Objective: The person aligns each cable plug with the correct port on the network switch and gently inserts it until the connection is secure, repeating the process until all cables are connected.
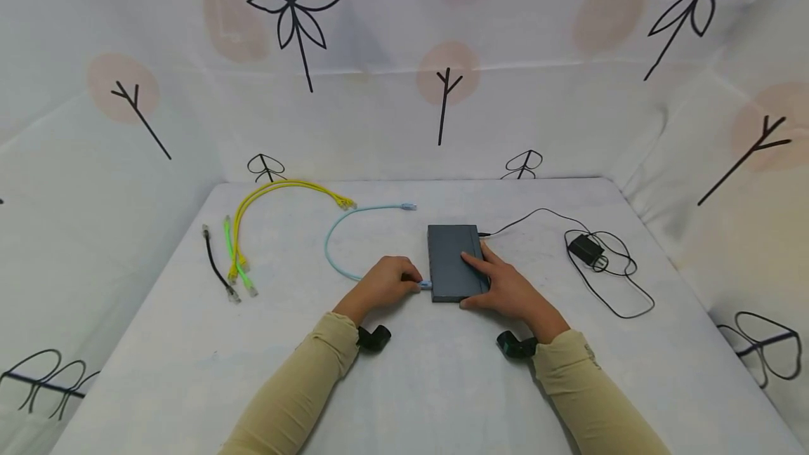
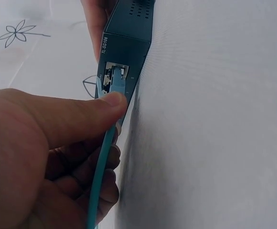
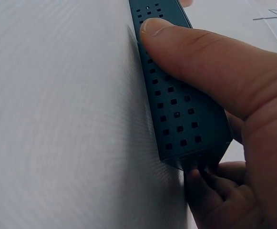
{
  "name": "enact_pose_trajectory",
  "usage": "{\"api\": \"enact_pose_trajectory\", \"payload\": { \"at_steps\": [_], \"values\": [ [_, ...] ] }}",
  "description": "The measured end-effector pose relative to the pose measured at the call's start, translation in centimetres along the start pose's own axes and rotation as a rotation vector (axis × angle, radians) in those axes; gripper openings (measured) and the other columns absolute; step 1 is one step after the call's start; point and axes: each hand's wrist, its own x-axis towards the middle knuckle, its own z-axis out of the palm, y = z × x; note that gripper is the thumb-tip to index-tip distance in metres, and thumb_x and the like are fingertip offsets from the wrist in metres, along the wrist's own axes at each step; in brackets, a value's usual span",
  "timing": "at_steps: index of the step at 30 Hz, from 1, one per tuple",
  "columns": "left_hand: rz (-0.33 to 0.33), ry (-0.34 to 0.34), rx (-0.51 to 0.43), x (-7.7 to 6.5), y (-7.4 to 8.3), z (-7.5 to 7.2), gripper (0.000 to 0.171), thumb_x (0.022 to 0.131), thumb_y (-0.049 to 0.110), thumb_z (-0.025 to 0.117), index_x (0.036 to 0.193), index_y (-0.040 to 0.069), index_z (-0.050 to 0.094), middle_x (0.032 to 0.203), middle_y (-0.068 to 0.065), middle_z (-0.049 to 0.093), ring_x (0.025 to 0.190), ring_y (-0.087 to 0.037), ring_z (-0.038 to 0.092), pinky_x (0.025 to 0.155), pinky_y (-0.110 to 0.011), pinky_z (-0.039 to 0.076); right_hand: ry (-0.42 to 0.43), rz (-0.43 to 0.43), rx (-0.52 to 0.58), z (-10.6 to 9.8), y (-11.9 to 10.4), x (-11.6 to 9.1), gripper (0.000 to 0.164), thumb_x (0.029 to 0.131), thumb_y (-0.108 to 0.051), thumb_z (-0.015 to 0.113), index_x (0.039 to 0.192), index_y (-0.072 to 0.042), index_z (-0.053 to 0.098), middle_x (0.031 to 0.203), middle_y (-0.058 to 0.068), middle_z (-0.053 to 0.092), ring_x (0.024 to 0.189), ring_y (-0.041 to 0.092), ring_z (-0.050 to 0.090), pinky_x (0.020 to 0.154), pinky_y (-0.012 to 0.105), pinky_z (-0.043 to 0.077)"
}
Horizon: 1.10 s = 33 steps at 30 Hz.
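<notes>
Right now the left hand (image 1: 382, 285) is pinching a plug (image 2: 118, 85) of the light-blue Ethernet cable (image 1: 328, 241) between thumb and fingers, and that plug is pointing rightward at the near-end port of the TL-SG108 network switch (image 1: 450, 258), its tip entering the opening; how deeply it's sitting, I can't tell. Between both hands, the switch is resting on the white cloth (image 1: 436, 399), long axis running away from the person, port side facing left. Over on its right, the right hand (image 1: 513, 290) is gripping the casing, thumb pressing the vented near end, while the cable's other plug (image 1: 409, 207) is lying beyond, pointing right too.
</notes>
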Motion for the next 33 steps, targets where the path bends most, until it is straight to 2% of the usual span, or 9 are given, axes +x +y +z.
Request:
{"api": "enact_pose_trajectory", "payload": {
  "at_steps": [12, 27, 33],
  "values": [
    [0.021, -0.006, 0.023, 0.16, 0.60, -0.23, 0.011, 0.089, 0.015, 0.069, 0.098, 0.012, 0.076, 0.099, 0.001, 0.070, 0.097, -0.016, 0.065, 0.087, -0.031, 0.052, 0.007, 0.009, 0.005, -0.08, -0.22, -0.09, 0.100, 0.070, -0.055, 0.081, 0.152, -0.025, 0.033, 0.163, 0.017, 0.005, 0.144, 0.049, 0.018, 0.106, 0.063, 0.033],
    [-0.002, -0.006, 0.028, -0.11, 0.45, -0.16, 0.014, 0.090, 0.015, 0.068, 0.101, 0.011, 0.075, 0.099, 0.000, 0.070, 0.093, -0.015, 0.063, 0.084, -0.029, 0.051, 0.008, 0.021, 0.007, 0.14, -0.41, 0.09, 0.099, 0.071, -0.053, 0.081, 0.152, -0.024, 0.033, 0.163, 0.018, 0.005, 0.144, 0.049, 0.020, 0.105, 0.063, 0.034],
    [-0.038, -0.004, 0.044, -0.31, 0.65, -0.29, 0.015, 0.091, 0.016, 0.068, 0.103, 0.011, 0.074, 0.099, -0.001, 0.068, 0.092, -0.014, 0.062, 0.083, -0.029, 0.051, 0.017, 0.023, 0.023, 0.24, -0.51, 0.17, 0.098, 0.072, -0.054, 0.080, 0.152, -0.024, 0.033, 0.163, 0.017, 0.005, 0.144, 0.048, 0.020, 0.106, 0.063, 0.033]
  ]
}}
